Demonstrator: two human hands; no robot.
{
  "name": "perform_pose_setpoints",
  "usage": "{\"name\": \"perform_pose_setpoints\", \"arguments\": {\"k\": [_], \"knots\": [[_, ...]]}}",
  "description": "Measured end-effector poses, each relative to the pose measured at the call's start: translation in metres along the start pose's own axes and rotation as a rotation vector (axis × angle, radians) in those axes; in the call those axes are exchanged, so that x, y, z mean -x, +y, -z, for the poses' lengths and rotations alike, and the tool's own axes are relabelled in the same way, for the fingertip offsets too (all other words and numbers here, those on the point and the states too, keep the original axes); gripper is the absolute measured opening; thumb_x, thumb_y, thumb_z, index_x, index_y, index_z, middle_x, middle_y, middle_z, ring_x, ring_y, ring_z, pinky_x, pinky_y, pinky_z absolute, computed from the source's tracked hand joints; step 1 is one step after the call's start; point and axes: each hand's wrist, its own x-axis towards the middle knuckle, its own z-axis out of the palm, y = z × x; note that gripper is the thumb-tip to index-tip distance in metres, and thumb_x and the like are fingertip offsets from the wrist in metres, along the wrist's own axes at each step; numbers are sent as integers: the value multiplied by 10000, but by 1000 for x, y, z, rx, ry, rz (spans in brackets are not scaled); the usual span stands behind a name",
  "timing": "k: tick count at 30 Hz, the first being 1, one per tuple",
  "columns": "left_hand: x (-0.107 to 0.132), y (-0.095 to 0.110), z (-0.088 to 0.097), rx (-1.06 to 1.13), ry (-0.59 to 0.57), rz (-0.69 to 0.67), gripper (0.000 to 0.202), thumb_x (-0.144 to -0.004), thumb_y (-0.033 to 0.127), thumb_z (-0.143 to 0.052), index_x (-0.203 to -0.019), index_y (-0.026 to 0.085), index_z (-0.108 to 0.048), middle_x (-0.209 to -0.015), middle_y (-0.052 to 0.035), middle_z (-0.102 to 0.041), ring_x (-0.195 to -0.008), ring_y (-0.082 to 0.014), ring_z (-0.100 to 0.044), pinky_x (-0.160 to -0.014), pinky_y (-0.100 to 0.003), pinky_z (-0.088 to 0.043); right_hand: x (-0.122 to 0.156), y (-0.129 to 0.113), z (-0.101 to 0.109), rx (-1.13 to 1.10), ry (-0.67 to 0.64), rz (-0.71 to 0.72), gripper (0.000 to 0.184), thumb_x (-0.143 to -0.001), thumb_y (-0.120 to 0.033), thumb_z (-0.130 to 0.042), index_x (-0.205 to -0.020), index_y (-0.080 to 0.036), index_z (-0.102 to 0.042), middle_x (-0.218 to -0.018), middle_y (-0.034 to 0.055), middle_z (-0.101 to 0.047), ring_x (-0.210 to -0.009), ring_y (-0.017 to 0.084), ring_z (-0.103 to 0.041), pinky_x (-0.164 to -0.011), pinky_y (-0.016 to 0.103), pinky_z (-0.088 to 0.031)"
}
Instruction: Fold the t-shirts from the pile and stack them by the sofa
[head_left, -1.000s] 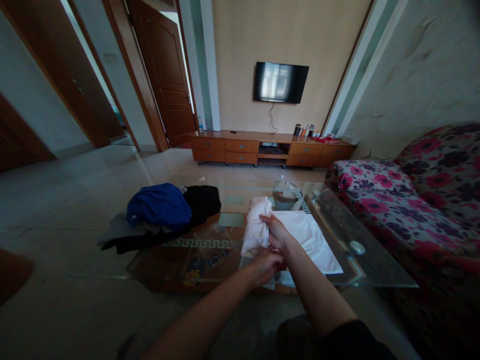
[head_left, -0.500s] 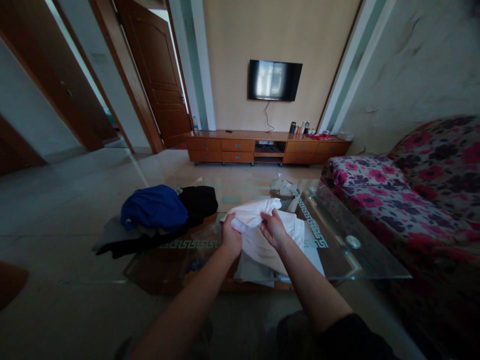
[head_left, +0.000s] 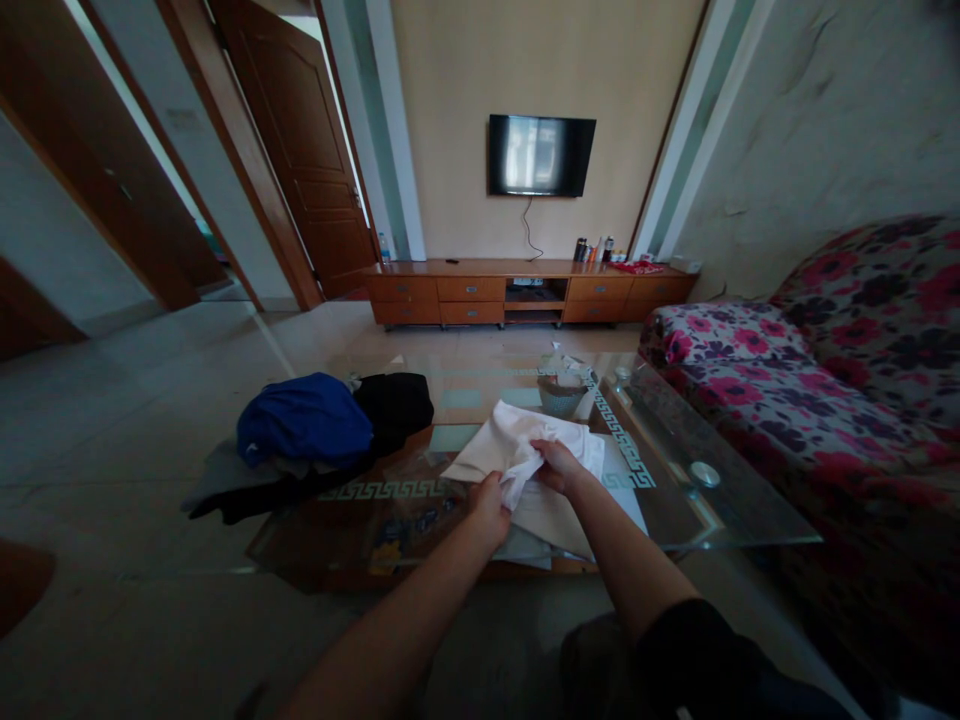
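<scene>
A white cloth garment (head_left: 484, 445), its exact kind unclear, lies partly bunched over the front middle of the glass table (head_left: 742, 520). My left hand (head_left: 491, 505) is closed on its near edge. To the right and a little farther off, my right hand (head_left: 556, 465) pinches a gathered fold of the same garment. Beneath it, more pale fabric and a white sheet (head_left: 626, 500) show; the garment hides much of them. On the table's left side sits a heap with a blue garment (head_left: 304, 420) on top and a black garment (head_left: 394, 400) beside it.
A bin (head_left: 562, 395) shows past the garment, seen through the glass. The flowered sofa (head_left: 765, 385) stands along the right. Beyond the table is a low wooden cabinet (head_left: 472, 290) with bottles (head_left: 592, 250), under a wall television (head_left: 540, 155).
Both hands have come lower and slightly nearer, the left one shifting right. The raised part of the white garment now lies flatter, spread toward the far left, with a fold gathered between my hands.
</scene>
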Motion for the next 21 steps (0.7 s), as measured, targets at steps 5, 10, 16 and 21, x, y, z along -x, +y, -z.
{"name": "perform_pose_setpoints", "arguments": {"k": [5,10,16,21], "knots": [[22,-6,-11,132,-55,-27,341,-825,76,-666,-1154,146,-609,-969,-93,-748,-761,-185,-741,-724,-302,-615,-13,-14,12,36,164,265,353,-602,-86,-606,-931,-209,-570,-704,-53,-642,-586,128,-599,-572,232,-513],[41,-19,-15,99,-213,231,335,-891,93,-580,-1226,103,-589,-1015,-128,-745,-789,-206,-741,-759,-334,-620,-22,-30,51,163,385,377,239,-629,-237,-621,-863,-199,-586,-675,-24,-638,-597,148,-594,-518,225,-471],[57,-41,-12,-44,-284,396,313,-942,139,-510,-1251,118,-550,-1017,-118,-734,-819,-209,-730,-793,-367,-601,-20,-27,79,404,471,429,257,-642,-306,-618,-872,-191,-614,-697,24,-669,-668,190,-639,-556,250,-496],[62,-49,-8,-115,-417,541,361,-969,328,-505,-1218,81,-587,-1074,-172,-722,-923,-239,-723,-840,-358,-570,-11,-39,94,624,499,506,346,-688,-339,-601,-978,-157,-657,-826,66,-715,-794,215,-672,-629,256,-515]]}}
